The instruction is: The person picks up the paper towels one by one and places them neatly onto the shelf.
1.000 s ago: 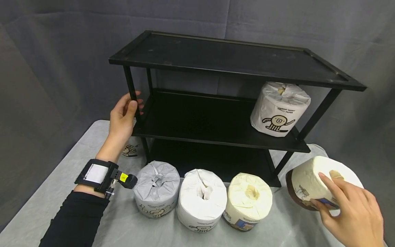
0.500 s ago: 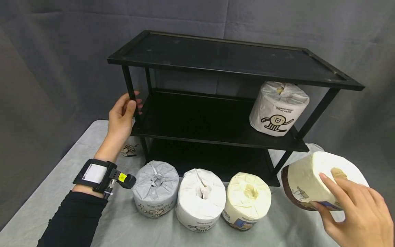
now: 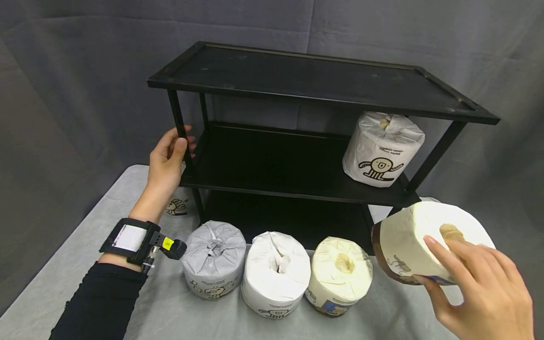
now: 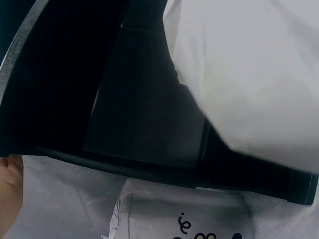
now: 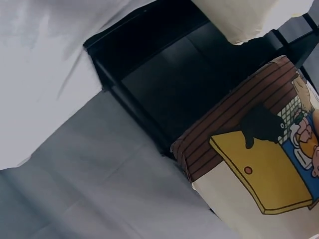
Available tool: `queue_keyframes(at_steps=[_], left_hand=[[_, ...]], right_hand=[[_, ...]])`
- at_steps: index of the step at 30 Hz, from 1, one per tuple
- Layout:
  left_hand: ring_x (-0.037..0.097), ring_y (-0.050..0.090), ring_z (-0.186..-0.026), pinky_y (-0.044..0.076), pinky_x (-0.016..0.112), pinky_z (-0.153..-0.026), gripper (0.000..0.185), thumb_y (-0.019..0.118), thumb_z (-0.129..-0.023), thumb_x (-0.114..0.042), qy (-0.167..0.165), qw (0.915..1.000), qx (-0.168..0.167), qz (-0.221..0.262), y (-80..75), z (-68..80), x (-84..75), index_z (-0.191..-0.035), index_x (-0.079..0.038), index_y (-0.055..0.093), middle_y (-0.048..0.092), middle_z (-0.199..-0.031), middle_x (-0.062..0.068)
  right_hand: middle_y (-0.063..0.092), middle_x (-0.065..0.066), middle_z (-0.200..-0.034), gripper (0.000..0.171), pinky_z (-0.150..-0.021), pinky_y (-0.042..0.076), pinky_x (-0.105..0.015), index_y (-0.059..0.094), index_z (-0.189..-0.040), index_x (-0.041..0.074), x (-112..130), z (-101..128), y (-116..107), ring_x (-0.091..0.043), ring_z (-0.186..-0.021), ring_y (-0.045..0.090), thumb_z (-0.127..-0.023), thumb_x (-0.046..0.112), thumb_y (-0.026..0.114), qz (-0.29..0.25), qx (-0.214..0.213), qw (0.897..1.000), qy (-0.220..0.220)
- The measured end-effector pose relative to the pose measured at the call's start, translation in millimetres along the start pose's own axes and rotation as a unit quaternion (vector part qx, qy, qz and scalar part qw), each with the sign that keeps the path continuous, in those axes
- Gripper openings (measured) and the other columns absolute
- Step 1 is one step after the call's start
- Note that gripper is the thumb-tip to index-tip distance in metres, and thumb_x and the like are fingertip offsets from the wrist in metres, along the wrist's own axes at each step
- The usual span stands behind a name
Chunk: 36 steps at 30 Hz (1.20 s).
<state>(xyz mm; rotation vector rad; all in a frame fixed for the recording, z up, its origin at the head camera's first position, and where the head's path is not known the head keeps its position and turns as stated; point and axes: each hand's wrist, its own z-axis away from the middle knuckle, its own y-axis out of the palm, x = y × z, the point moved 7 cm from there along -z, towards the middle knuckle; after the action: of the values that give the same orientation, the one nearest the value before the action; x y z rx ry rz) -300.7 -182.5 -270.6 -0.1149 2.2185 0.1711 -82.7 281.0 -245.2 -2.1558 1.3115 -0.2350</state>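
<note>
My left hand (image 3: 166,158) grips the front left post (image 3: 176,108) of a black three-tier rack (image 3: 297,78), thumb in front and fingers behind. My right hand (image 3: 488,288) holds a cream toilet paper roll (image 3: 393,241) with a brown base, tilted, off the table at the rack's right front. Its printed side (image 5: 259,174), with a yellow door and a black animal, fills the right part of the right wrist view. On the middle shelf's right end a white toilet paper roll (image 3: 380,160) stands upright.
In front of the rack stand a grey roll (image 3: 212,255), a white roll (image 3: 276,269) and a cream roll (image 3: 340,269) in a row. Another printed roll (image 3: 176,206) is partly hidden behind the left forearm. A grey cloth (image 3: 93,71) hangs behind.
My right hand has lifted the cream roll slightly and carried it left, closer to the rack's right front corner. The left hand keeps its grip on the post.
</note>
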Motion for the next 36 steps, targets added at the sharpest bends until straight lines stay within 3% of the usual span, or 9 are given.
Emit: queue_keyframes(at_steps=[4,11,20,30,36], left_hand=[[0.016,0.060,-0.094,0.050,0.024,-0.081,0.050,0.060,-0.091,-0.046,0.000,1.0000,0.002,0.001,-0.3,0.1,0.0,-0.125,-0.008,0.063,0.066,-0.102,0.000],[0.018,0.060,-0.094,0.050,0.024,-0.081,0.036,0.060,-0.093,-0.043,0.005,1.0000,0.002,-0.004,-0.6,-0.7,-1.2,-0.120,-0.019,0.065,0.065,-0.101,-0.001],[0.017,0.060,-0.094,0.050,0.024,-0.081,0.049,0.058,-0.092,-0.045,0.004,1.0000,0.002,-0.007,0.2,-0.3,-0.5,-0.125,-0.009,0.063,0.065,-0.100,-0.002],[0.016,0.060,-0.094,0.051,0.023,-0.081,0.039,0.058,-0.094,-0.042,0.004,1.0000,0.002,-0.009,-0.1,-0.7,0.1,-0.122,-0.016,0.064,0.065,-0.100,-0.002],[0.016,0.060,-0.094,0.051,0.024,-0.081,0.042,0.058,-0.094,-0.042,0.003,0.9999,0.002,-0.013,0.2,-0.3,0.2,-0.123,-0.013,0.064,0.065,-0.100,-0.002]], right_hand=[[0.065,-0.025,-0.098,0.054,-0.114,0.025,-0.024,0.069,-0.121,0.006,9,-9,-2,-0.046,-0.080,0.054,-0.097,0.049,0.047,-0.012,-0.041,0.999,-0.031],[0.066,-0.025,-0.094,0.051,-0.113,0.030,-0.026,0.071,-0.114,0.002,20,-20,-1,-0.046,-0.079,0.056,-0.096,0.046,0.052,-0.027,-0.075,0.996,-0.042],[0.067,-0.022,-0.091,0.043,-0.108,0.038,-0.032,0.072,-0.110,0.003,36,-35,6,-0.040,-0.079,0.058,-0.095,0.040,0.057,-0.056,-0.118,0.990,-0.058],[0.066,-0.023,-0.095,0.042,-0.107,0.035,-0.030,0.070,-0.109,0.001,55,-60,14,-0.040,-0.084,0.058,-0.098,0.038,0.055,-0.103,-0.105,0.987,-0.070],[0.068,-0.021,-0.097,0.036,-0.091,0.042,-0.045,0.072,-0.110,0.003,59,-72,21,-0.040,-0.086,0.061,-0.095,0.034,0.060,-0.100,-0.138,0.982,-0.084]])
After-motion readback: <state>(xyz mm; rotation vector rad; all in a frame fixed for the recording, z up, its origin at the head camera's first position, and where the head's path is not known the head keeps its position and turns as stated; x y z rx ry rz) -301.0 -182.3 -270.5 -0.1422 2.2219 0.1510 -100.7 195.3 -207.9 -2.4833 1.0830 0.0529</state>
